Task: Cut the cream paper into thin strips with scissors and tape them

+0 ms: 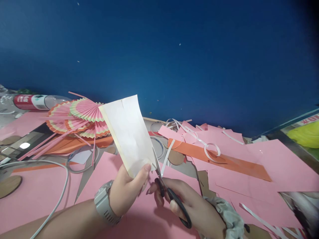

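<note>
My left hand (129, 187), with a grey watch (106, 202) at the wrist, pinches the lower end of a white sheet of paper (129, 132) between thumb and fingers. The sheet is raised and tilted, with a yellowish strip along its left side. In my right hand (184, 196) is a pair of scissors (178, 202) with black handles, the thumb and fingers in the loops. Their blades point up and lie along the right edge of the sheet, near its lower corner. A thin white paper strip (167, 157) lies just right of the blades.
Pink paper sheets (249, 189) and an orange strip (224, 161) cover the right side, with curled white offcuts (211, 152) on top. Folded paper fans (84, 114) and a plastic bottle (32, 102) lie at the back left. A white cable (66, 186) loops at left. A blue wall (159, 59) stands behind.
</note>
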{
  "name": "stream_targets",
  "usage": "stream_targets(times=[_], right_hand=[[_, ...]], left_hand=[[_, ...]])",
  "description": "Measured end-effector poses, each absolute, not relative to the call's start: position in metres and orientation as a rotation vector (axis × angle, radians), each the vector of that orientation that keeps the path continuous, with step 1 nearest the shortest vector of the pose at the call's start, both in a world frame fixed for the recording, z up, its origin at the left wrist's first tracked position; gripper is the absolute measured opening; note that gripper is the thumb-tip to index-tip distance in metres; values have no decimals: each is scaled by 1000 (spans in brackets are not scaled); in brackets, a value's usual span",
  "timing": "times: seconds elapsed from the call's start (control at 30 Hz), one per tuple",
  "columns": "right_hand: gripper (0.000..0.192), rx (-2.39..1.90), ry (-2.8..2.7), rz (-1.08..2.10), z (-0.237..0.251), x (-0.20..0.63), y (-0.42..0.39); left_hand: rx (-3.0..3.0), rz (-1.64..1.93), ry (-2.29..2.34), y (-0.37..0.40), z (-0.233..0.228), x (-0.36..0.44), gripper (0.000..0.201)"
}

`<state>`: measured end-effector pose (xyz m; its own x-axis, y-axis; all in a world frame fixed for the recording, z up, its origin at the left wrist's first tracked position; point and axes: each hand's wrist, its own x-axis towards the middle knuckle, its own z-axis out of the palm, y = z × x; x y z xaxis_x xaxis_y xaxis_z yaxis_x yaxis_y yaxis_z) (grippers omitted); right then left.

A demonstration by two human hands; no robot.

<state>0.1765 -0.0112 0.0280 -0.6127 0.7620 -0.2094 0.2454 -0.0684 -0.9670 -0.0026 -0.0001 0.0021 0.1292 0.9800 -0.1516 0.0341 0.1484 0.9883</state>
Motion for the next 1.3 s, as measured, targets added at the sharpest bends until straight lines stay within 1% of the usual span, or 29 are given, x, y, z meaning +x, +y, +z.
stream_targets(times=[0.43,0.73,0.8,0.9,1.07,1.17,1.3], right_hand=[[64,-1093,-1817,1726,27,177,-12],[42,-1127,-1830,1718,28,175,-11],[40,-1111,-1821,1734,28,175,-12],[44,-1109,-1814,1747,29,176,-12],[59,-1100,-1797,1740,28,176,-11],[60,-1089,-1777,1745,26,177,-11],[57,-1093,-1745,1754,24,176,-12]], left_hand=[[1199,996,1210,1,8,-1,34],[1183,991,1222,1,5,-2,34],[1171,1002,1217,1,5,-1,33],[1160,1023,1208,1,7,-1,31],[1145,1025,1213,2,9,0,30],[1153,1013,1213,1,7,-1,32],[1155,1011,1205,1,3,-2,33]])
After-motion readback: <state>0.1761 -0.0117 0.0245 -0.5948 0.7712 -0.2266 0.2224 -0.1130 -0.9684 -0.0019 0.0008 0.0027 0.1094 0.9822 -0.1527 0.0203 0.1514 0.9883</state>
